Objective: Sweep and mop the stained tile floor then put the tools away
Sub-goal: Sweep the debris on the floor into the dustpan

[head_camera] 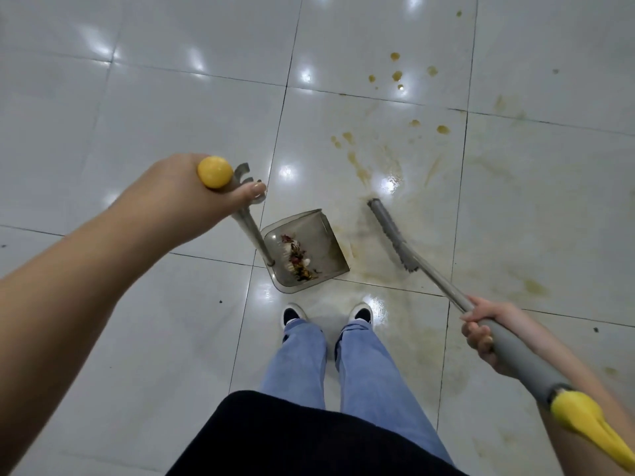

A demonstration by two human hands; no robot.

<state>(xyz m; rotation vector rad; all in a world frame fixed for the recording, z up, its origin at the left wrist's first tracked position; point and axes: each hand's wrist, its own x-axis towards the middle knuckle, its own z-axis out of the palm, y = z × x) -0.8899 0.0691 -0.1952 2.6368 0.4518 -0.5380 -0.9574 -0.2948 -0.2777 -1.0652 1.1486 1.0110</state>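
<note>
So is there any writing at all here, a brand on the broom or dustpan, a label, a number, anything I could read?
None. No readable text shows anywhere in this view.
Dustpan: plain grey, no label visible.
Broom: plain grey handle with a yellow end, no markings.
Yellow knob on the dustpan handle: blank.
Shoes and floor tiles: no lettering to be made out.

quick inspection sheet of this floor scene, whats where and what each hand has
surface: tile floor, glossy, with brown stains and smears at centre right
job's things: dustpan on the floor holding swept debris; broom head to its right, apart from it
clutter: small dark specks on the tiles
grippers: left hand closed on the dustpan's yellow-capped handle; right hand closed on the broom handle
cables: nothing seen
surroundings: the person's jeans and shoes
</note>
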